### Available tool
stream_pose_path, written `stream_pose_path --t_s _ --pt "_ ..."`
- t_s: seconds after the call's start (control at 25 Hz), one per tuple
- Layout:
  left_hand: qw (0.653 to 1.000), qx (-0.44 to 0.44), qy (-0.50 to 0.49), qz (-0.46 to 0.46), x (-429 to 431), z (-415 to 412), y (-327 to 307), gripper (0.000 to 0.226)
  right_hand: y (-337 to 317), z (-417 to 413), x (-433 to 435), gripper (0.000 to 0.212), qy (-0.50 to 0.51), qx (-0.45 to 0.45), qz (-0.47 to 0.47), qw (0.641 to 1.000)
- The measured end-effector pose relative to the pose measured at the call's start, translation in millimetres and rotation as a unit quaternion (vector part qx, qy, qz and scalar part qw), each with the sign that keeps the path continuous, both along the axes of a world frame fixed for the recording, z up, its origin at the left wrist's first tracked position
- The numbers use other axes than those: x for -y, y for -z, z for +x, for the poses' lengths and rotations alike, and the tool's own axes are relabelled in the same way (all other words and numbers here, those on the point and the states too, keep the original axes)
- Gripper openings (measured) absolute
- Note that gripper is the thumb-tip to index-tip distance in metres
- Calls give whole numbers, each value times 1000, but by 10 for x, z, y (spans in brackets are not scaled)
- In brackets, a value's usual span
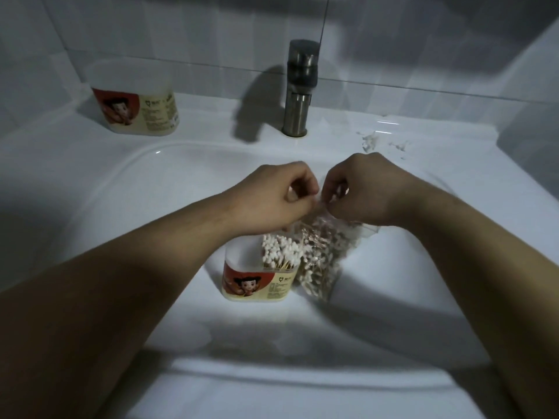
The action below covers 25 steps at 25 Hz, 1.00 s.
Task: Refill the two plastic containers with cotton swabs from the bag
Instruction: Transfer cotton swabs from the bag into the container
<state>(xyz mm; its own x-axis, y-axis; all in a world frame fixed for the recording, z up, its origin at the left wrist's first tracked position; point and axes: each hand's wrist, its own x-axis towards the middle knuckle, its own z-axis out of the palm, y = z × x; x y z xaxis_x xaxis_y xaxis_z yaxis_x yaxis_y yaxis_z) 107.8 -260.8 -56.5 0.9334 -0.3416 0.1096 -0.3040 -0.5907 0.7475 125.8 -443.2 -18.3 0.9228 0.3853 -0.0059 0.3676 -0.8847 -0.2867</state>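
White porcelain sink [151,182], seen from above in dim light, with two bare forearms reaching in from 7 and 5 o'clock. At the centre, the left hand [281,192] and right hand [360,192] meet knuckle to knuckle. Each has its fingers curled and pinches the top edge of a clear plastic bag [326,258] of cotton swabs. The bag hangs directly below the hands, toward 6 o'clock, and its upper part is blurred.

Just left of the bag and touching it, an open plastic container [257,279] with a red and cream cartoon label stands upright on the basin floor. It sits below the left wrist. Cotton swabs [281,252] fill its right side, standing on end with white tips up.

A second container [136,101] with the same label stands on the sink's back ledge at 10 o'clock, well apart from the hands. A steel faucet [299,89] rises at 12 o'clock, and small white scraps [370,140] lie on the ledge at 1 o'clock.

Bare basin floor spreads to the left, to the right and toward the near rim. The basin's curved wall lies beyond the hands.

The bag's long axis runs from 12 to 6 o'clock, mouth uppermost, with its lower end down by the container's base.
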Motion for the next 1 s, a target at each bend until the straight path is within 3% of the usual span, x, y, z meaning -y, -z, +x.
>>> stream_pose_path --t_s 0.16,0.28,0.4,0.56,0.8,1.0 --pt "1000 -12 -12 -10 34 0 15 15 79 -28 -52 11 -44 -31 14 998" --pt "998 -44 -35 -5 23 8 22 18 97 -36 -39 25 -75 -89 0 993" --pt "996 -73 -52 -6 26 16 8 19 12 -44 0 35 -41 -101 -2 994" --pt "992 -114 -50 16 37 12 23 21 48 -97 -72 43 -43 -147 -97 983" --pt "984 -166 -43 -56 93 23 94 42 0 -77 -3 15 -49 -79 -101 990" --pt "980 -139 -65 -128 107 50 50 44 -36 -68 -4 16 -27 8 -18 999"
